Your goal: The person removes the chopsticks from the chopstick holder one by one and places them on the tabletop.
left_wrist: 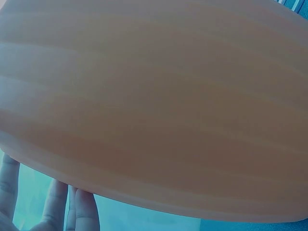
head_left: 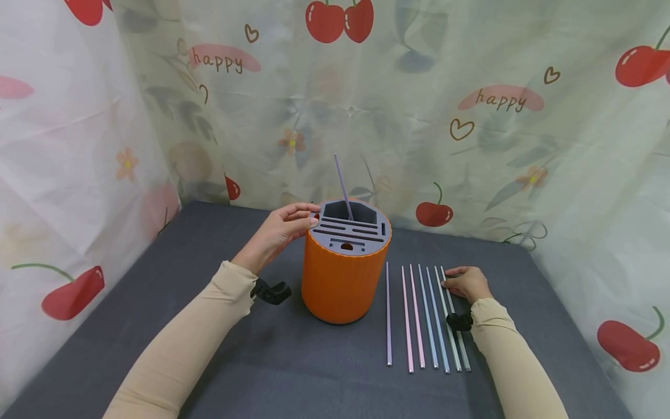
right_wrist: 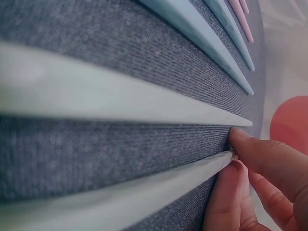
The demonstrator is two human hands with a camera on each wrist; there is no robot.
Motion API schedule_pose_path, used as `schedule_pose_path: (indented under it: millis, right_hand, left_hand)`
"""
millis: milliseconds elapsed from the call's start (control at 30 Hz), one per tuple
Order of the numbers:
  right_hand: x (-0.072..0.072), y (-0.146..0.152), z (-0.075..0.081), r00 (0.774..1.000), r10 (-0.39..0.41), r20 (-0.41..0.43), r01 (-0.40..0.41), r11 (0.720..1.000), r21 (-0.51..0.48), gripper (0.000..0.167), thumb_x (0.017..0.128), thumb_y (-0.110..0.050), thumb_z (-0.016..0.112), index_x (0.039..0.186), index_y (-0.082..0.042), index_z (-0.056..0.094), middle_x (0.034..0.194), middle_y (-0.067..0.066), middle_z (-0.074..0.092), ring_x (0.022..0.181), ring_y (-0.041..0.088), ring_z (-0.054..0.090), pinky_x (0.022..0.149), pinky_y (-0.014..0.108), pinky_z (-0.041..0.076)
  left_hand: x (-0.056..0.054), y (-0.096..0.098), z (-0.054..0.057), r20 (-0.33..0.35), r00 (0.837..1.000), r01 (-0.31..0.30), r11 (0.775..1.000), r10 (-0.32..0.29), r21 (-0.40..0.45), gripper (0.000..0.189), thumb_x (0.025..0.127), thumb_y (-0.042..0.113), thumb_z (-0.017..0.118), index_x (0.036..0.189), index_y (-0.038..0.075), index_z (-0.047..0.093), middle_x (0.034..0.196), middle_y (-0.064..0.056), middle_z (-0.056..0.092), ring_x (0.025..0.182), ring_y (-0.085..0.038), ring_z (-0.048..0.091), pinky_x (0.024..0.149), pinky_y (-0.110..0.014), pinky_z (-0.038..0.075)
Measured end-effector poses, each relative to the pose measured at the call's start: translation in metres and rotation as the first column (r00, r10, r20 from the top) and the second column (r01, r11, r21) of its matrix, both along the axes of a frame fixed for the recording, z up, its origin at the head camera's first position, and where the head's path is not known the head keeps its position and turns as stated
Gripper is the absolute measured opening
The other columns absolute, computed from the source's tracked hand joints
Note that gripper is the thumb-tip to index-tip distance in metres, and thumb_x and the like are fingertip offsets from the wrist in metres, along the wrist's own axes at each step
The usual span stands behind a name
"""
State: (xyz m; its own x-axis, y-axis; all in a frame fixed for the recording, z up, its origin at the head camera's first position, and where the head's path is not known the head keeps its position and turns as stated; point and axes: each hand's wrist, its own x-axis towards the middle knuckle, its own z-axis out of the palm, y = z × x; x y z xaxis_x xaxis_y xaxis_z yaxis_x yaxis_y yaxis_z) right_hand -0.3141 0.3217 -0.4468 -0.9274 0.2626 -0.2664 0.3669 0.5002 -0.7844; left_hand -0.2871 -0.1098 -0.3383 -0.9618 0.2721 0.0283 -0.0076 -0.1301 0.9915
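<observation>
An orange cylindrical utensil holder (head_left: 340, 285) stands upright with a grey slotted top. One purple chopstick (head_left: 342, 183) leans in its large rear compartment. My left hand (head_left: 276, 233) touches the holder's left rim with fingers and thumb; in the left wrist view, fairly straight fingers (left_wrist: 53, 207) meet the edge of the holder (left_wrist: 159, 120). At the right, my right hand (head_left: 469, 283) pinches the thin far end of the rightmost pale green chopstick (right_wrist: 159, 185) between thumb and fingers. That chopstick lies along the cloth, beside another pale green chopstick (right_wrist: 120, 98).
Left of the green pair lie blue chopsticks (head_left: 438, 326), pink chopsticks (head_left: 417, 320) and a single purple chopstick (head_left: 388, 320), roughly parallel. Dark grey cloth (head_left: 293, 372) covers the table. A cherry-printed curtain (head_left: 293, 87) hangs behind and at both sides.
</observation>
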Motion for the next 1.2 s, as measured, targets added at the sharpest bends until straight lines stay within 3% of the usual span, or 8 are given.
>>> schedule_pose_path:
  millis: [367, 533, 667, 767, 1000, 1100, 1200]
  right_hand:
    - [-0.004, 0.006, -0.002, 1.000, 0.005, 0.027, -0.004, 0.999, -0.039, 0.044, 0.080, 0.004, 0.073, 0.122, 0.010, 0.059, 0.102, 0.015, 0.061, 0.066, 0.007, 0.060, 0.062, 0.023, 0.056]
    - [-0.005, 0.005, 0.013, 1.000, 0.009, 0.024, -0.005, 0.989, -0.149, 0.049, 0.085, 0.003, 0.069, 0.129, 0.012, 0.052, 0.086, 0.004, 0.064, 0.066, 0.004, 0.062, 0.064, 0.023, 0.057]
    - [-0.013, -0.002, 0.051, 0.997, 0.054, -0.052, -0.066, 0.955, -0.289, 0.056, 0.090, -0.002, 0.065, 0.141, 0.009, 0.041, 0.075, -0.009, 0.066, 0.068, -0.001, 0.065, 0.071, 0.021, 0.057]
    - [-0.019, -0.015, 0.093, 0.982, 0.099, -0.161, -0.152, 0.919, -0.363, 0.061, 0.093, -0.008, 0.063, 0.146, 0.004, 0.035, 0.083, -0.015, 0.064, 0.075, -0.004, 0.064, 0.079, 0.019, 0.055]
    - [-0.024, -0.073, 0.188, 0.883, 0.140, -0.448, -0.362, 0.811, -0.460, 0.058, 0.091, -0.013, 0.065, 0.143, -0.003, 0.042, 0.117, 0.003, 0.052, 0.100, 0.007, 0.061, 0.095, 0.024, 0.050]
    - [-0.023, -0.102, 0.216, 0.846, 0.135, -0.515, -0.408, 0.786, -0.465, 0.052, 0.088, -0.014, 0.069, 0.137, -0.007, 0.050, 0.125, 0.006, 0.052, 0.108, 0.014, 0.059, 0.104, 0.034, 0.045]
    - [-0.024, -0.131, 0.235, 0.807, 0.145, -0.572, -0.459, 0.763, -0.454, 0.048, 0.087, -0.013, 0.072, 0.132, -0.010, 0.056, 0.126, 0.006, 0.054, 0.114, 0.020, 0.057, 0.107, 0.039, 0.042]
  left_hand:
    - [-0.001, 0.000, -0.001, -0.001, 1.000, 0.003, 1.000, -0.003, 0.000, 0.032, 0.091, 0.014, 0.067, 0.123, 0.012, 0.062, 0.114, -0.003, 0.061, 0.109, -0.018, 0.058, 0.105, -0.037, 0.044]
    - [0.000, 0.001, 0.000, -0.001, 1.000, 0.009, 1.000, -0.009, 0.001, 0.033, 0.091, 0.015, 0.067, 0.124, 0.011, 0.061, 0.113, -0.004, 0.061, 0.109, -0.019, 0.058, 0.105, -0.038, 0.043]
    - [0.000, 0.000, 0.000, 0.000, 1.000, 0.010, 1.000, -0.010, -0.003, 0.034, 0.092, 0.016, 0.067, 0.125, 0.011, 0.061, 0.117, -0.005, 0.060, 0.112, -0.019, 0.058, 0.107, -0.039, 0.042]
    - [0.000, 0.000, 0.000, 0.000, 1.000, 0.012, 1.000, -0.012, -0.013, 0.034, 0.092, 0.017, 0.067, 0.125, 0.011, 0.060, 0.119, -0.005, 0.059, 0.112, -0.019, 0.057, 0.108, -0.040, 0.041]
    - [0.000, -0.001, 0.000, -0.001, 1.000, 0.011, 1.000, -0.011, -0.019, 0.032, 0.093, 0.015, 0.064, 0.125, 0.011, 0.060, 0.121, -0.005, 0.059, 0.112, -0.019, 0.057, 0.108, -0.039, 0.041]
    - [0.001, -0.001, 0.000, -0.002, 1.000, 0.016, 1.000, -0.016, -0.017, 0.033, 0.093, 0.015, 0.064, 0.126, 0.010, 0.059, 0.122, -0.006, 0.059, 0.113, -0.019, 0.057, 0.109, -0.039, 0.040]
    - [0.001, -0.001, 0.000, -0.005, 1.000, 0.020, 1.000, -0.020, -0.011, 0.035, 0.093, 0.016, 0.065, 0.127, 0.010, 0.059, 0.121, -0.005, 0.060, 0.112, -0.019, 0.058, 0.108, -0.039, 0.041]
